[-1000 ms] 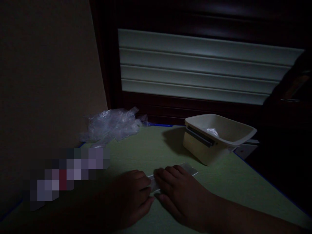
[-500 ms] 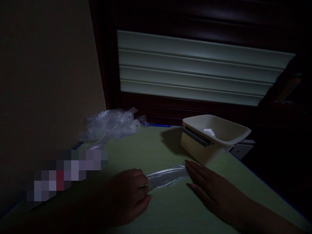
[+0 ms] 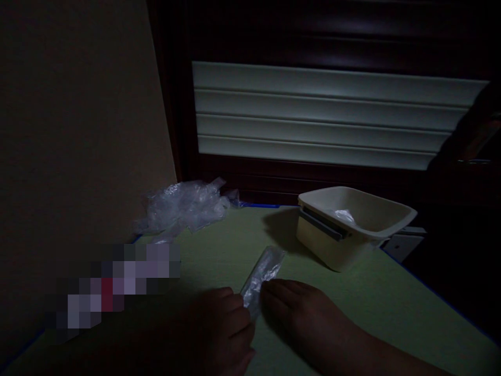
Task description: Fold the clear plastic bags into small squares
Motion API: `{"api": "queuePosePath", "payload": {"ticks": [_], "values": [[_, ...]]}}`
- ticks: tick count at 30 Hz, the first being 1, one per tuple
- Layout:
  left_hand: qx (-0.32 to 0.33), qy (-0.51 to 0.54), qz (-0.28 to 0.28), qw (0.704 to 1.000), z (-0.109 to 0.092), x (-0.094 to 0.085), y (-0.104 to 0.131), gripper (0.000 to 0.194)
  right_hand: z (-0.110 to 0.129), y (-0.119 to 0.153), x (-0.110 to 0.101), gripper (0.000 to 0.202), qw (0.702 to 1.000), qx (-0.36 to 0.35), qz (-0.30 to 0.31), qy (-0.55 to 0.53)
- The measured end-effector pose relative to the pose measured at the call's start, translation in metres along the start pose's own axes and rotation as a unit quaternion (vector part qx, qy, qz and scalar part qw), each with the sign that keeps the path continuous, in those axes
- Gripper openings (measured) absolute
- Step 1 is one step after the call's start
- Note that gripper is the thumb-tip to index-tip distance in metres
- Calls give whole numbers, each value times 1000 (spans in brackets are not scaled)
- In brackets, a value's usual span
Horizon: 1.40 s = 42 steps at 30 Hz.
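Note:
A clear plastic bag (image 3: 270,263), folded into a narrow strip, lies slanted on the tabletop between my hands, its far end pointing away from me. My left hand (image 3: 229,329) is closed on the strip's near left side, fingers curled. From the right, my right hand (image 3: 299,308) holds the other edge with its fingers together and bent; the tips are partly hidden. The strip's near end disappears between the hands.
A cream plastic bin (image 3: 324,248) with a grey handle stands at the back right, clear plastic inside it. Crumpled clear bags (image 3: 183,206) are heaped at the back left. A blurred-out patch (image 3: 117,282) covers something at the left. The green tabletop (image 3: 230,240) has blue edging.
The plastic strip has turned from lying sideways to pointing away from me. My right hand has moved left, close to my left hand, and its fingers have bent. The view has shifted slightly.

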<state>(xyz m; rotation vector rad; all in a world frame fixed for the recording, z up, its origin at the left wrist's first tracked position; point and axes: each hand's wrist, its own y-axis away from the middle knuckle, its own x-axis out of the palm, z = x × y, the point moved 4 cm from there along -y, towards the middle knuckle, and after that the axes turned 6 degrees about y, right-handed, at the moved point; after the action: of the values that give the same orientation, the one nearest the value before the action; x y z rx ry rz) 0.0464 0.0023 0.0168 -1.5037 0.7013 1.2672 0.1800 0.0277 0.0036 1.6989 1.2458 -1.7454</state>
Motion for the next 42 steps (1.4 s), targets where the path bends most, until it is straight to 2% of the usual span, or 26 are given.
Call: {"api": "queuePosePath", "payload": {"ticks": [3, 6, 8, 13, 15, 19, 23, 28, 32, 36, 42], "values": [[-23, 60, -20, 998, 8, -4, 1, 9, -12, 5, 1, 23, 997, -1, -3, -75], [-67, 99, -77, 990, 21, -5, 4, 21, -20, 8, -3, 31, 987, -12, 15, -158], [-69, 120, -89, 986, 26, -4, 5, 28, -22, 8, -5, 34, 983, -19, 21, -183], [-68, 132, -58, 987, 27, 0, 5, 25, -25, 10, -11, 25, 992, 2, -39, -117], [-79, 131, -48, 987, 27, 1, 4, 24, -24, 11, -13, 24, 994, -16, -53, -92], [-82, 130, -29, 988, 27, 3, 4, 22, -18, 13, -13, 21, 995, -78, -41, -56], [-83, 140, -35, 986, 27, 5, 5, 19, -11, 13, -7, 19, 995, -88, -20, -32], [-99, 166, -82, 978, 26, 7, 4, 18, -12, 11, -2, 18, 997, -47, -33, -54], [-102, 204, -122, 966, 27, 11, 5, 19, -17, 9, -3, 24, 989, 24, -25, -143], [-135, 230, -141, 953, 33, 19, 5, 17, -19, 9, -5, 24, 971, 63, -16, -230], [-170, 245, -150, 943, 36, 24, 5, 14, -20, 9, -5, 22, 959, 102, -19, -263]]}}
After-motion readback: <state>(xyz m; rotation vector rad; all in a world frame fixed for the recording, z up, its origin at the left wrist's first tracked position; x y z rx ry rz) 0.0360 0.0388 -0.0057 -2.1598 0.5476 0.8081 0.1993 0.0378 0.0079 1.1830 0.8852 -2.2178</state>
